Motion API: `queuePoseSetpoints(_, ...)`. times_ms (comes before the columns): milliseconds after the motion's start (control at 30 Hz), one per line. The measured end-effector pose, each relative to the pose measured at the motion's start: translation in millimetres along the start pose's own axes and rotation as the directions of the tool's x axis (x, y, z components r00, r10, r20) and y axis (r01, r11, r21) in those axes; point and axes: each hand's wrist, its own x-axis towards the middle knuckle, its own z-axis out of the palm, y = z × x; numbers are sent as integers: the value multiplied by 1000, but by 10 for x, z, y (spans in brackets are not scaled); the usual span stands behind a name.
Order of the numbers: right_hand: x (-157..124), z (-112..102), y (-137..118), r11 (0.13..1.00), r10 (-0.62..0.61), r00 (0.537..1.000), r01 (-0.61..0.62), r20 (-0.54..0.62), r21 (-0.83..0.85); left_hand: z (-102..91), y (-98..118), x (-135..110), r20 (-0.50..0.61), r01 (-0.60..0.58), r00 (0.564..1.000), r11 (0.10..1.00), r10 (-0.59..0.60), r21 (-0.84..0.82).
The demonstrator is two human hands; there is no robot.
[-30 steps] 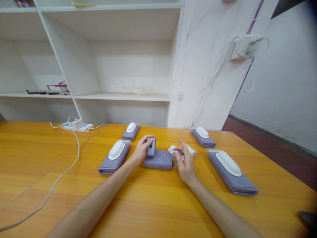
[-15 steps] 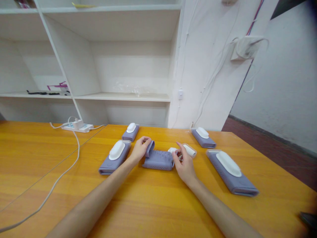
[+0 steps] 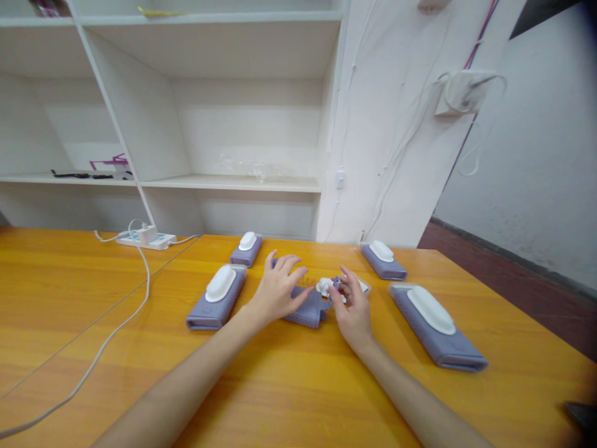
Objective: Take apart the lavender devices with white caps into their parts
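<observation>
A purple perforated wrap point(image 3: 305, 309) lies on the table in the middle, partly hidden by my left hand point(image 3: 275, 289). That hand is open over the wrap, its fingers spread; whether it touches the wrap I cannot tell. At the wrap's right end, my right hand point(image 3: 352, 308) pinches a small purple piece that looks like the wrap's end tab. Close to those fingertips lies a white bundle point(image 3: 323, 286), perhaps a coiled cable. A white item in clear packaging point(image 3: 364, 287) sits behind my right hand, mostly covered.
Folded purple wraps with white oval devices on top lie on both sides: near left point(image 3: 217, 297), back left point(image 3: 246, 249), back right point(image 3: 383, 258) and near right point(image 3: 436, 326). A power strip point(image 3: 149, 238) with a white cable point(image 3: 119, 334) occupies the table's left. White shelves point(image 3: 233, 182) stand behind.
My left hand has let go of the wrap's raised left flap and moved right, opening over the wrap. My right fingers have closed on a purple piece. The wrap has turned slightly.
</observation>
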Motion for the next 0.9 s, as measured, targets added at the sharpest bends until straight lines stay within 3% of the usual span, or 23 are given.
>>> queuePoseSetpoints(133,5,0,-30,999,-1,1000,2,21,-43,39,-14,-7,74,-99,992,995,98,11)
queuePoseSetpoints(433,41,16,-62,985,137,989,-142,55,98,90,92,-27,61,-254,964,965,258,-59)
queuePoseSetpoints(567,57,11,-57,978,160,983,-171,91,123,150,109,-33,88,-313,947,950,310,22)
queuePoseSetpoints(700,63,-4,-57,989,129,988,-134,85,67,182,80,-11,124,-334,939,935,320,117)
queuePoseSetpoints(900,54,-36,-68,994,109,993,-111,52,20,180,73,55,137,-324,941,941,309,102)
